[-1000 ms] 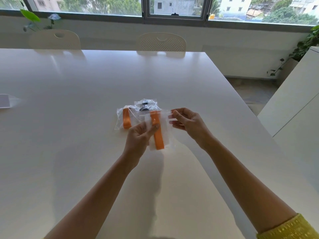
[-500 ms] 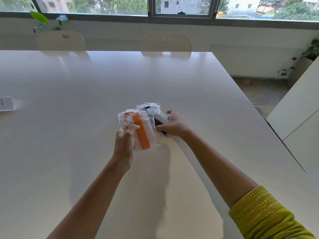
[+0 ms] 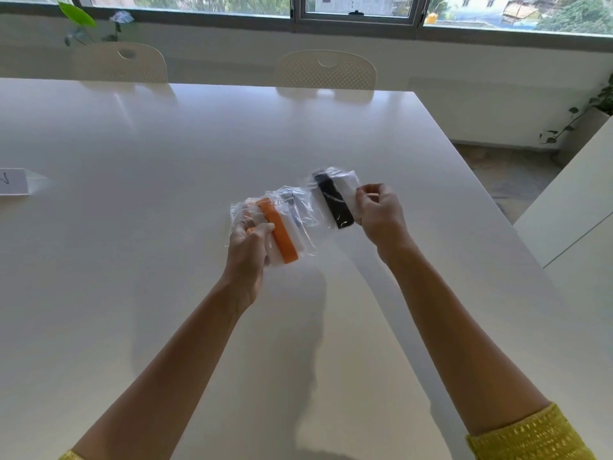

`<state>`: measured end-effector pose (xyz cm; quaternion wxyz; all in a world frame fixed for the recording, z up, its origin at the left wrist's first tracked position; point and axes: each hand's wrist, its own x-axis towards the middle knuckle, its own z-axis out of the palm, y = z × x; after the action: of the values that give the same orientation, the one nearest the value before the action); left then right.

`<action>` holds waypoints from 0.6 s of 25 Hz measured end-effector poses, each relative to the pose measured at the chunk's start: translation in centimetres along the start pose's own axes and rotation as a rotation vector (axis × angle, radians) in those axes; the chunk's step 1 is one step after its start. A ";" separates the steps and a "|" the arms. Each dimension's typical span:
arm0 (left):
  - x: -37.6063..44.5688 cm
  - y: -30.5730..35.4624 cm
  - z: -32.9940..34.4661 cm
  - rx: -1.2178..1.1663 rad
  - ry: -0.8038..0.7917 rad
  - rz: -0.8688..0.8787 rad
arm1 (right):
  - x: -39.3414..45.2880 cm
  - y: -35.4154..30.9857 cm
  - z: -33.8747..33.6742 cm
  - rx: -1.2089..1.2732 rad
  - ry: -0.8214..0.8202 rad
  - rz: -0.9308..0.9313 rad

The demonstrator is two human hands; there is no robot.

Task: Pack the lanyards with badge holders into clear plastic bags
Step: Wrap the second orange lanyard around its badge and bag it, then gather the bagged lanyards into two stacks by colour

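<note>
- My left hand (image 3: 247,249) is held above the white tabletop (image 3: 166,154), fingers wrapped around a clear bag with an orange lanyard (image 3: 278,232) inside.
- A second clear bag (image 3: 293,207) sits just behind it, overlapping – contents blurred, can't tell if it's in the same grip.
- My right hand (image 3: 381,215) has its fingers pinched on the edge of another clear bag with a black lanyard (image 3: 333,204), lifted off the tabletop, tilted.
- The two hands are apart, bags near each other.
- A white card (image 3: 11,181) lies far left on the tabletop.
</note>
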<state>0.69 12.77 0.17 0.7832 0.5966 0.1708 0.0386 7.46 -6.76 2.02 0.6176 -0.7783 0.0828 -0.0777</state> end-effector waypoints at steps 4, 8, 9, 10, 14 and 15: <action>-0.5 0.2 0.5 -0.200 -0.111 -0.039 | -3.2 -2.0 1.1 0.090 0.026 -0.068; -1.2 0.4 -0.2 -0.421 -0.329 -0.070 | -6.9 -1.6 3.9 0.034 -0.237 0.004; -1.3 0.5 -0.3 -0.425 -0.353 -0.063 | -7.6 -1.3 4.3 0.016 -0.277 0.002; -1.5 0.5 -0.5 -0.396 -0.356 -0.056 | -8.1 -1.1 4.7 -0.015 -0.301 -0.016; -1.5 0.1 -1.6 -0.194 -0.195 -0.038 | -8.7 -0.7 5.1 -0.242 -0.302 -0.235; -1.4 0.0 -2.1 -0.172 -0.143 -0.045 | -8.3 -0.8 5.0 -0.282 -0.275 -0.279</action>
<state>-1.23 14.34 0.01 0.8425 0.5243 0.1238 -0.0071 0.55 0.04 1.53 0.4914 -0.8640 -0.1003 -0.0433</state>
